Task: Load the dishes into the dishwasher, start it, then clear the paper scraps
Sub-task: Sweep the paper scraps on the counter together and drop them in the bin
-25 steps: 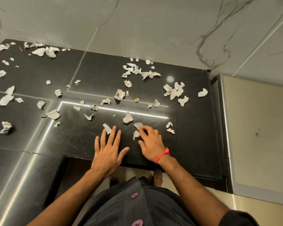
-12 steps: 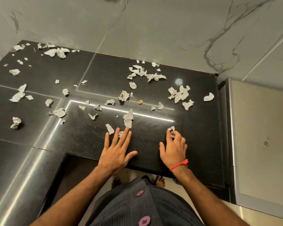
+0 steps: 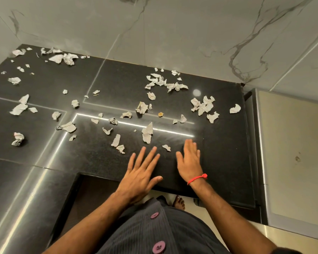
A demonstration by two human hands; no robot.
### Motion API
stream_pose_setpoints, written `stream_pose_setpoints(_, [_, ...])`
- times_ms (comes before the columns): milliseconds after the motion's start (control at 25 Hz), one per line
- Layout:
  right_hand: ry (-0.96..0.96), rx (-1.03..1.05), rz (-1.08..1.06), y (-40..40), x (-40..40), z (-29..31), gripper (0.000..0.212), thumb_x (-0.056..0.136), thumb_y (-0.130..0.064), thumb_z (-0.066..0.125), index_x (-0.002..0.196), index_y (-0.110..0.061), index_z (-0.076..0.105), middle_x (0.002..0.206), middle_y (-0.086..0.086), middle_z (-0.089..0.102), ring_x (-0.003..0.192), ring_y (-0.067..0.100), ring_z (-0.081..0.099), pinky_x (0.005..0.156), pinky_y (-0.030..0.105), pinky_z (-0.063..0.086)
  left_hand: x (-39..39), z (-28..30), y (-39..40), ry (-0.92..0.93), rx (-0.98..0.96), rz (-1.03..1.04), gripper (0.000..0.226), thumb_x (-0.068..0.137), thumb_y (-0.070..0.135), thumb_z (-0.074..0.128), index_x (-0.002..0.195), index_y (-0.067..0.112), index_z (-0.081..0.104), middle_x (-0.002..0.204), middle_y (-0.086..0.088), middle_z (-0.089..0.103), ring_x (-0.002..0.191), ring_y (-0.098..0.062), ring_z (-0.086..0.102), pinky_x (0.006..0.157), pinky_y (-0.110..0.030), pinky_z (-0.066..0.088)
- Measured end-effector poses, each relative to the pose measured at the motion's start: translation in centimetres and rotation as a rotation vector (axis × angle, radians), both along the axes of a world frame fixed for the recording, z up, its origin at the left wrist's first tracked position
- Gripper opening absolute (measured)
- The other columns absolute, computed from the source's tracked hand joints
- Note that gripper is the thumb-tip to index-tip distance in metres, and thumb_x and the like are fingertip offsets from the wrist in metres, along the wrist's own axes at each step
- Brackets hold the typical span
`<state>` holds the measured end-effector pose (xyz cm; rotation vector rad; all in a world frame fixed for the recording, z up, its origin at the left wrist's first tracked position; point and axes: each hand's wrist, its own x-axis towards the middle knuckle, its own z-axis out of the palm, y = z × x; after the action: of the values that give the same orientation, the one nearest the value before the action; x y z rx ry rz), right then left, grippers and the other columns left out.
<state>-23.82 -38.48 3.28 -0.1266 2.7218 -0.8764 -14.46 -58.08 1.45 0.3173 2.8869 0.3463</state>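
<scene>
Head view: both hands, left (image 3: 140, 173) and right (image 3: 188, 162), lie flat, empty, beside randomly oriented paper scraps (image 3: 147, 133).

Dark pinstriped shirt (image 3: 154, 233), maroon buttons (image 3: 158, 246), red wristband (image 3: 197, 178).

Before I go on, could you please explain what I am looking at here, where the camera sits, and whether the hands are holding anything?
There is no machine: a person works with two bare hands. The one picture comes from a wide-angle camera worn on the person's head, looking forward and down, so the arms enter from the bottom. The left hand lies flat with fingers spread on the black counter. The right hand, with a red band at the wrist, is also flat and somewhat blurred. Neither hand holds anything. Torn and crumpled paper scraps lie scattered over the counter, and one small scrap lies between the fingertips of the two hands. Behind the counter is a marble wall.
</scene>
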Motion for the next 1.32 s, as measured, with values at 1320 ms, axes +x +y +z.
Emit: stream_pose_setpoints(1320, [0.144,-0.217,0.228,-11.7,1.5,-0.8,0.060,0.093,0.007,0.038,0.148,-0.015,0.041,0.156,0.004,0.036,0.147,0.016,0.026,0.123,0.032,0.018,0.8,-1.3,-19.0,0.027,-0.097,0.356,0.081,0.090,0.078,-0.010,0.160,0.037,-0.010,0.167,0.012,-0.020,0.153,-0.022,-0.025,0.123,-0.056,-0.012])
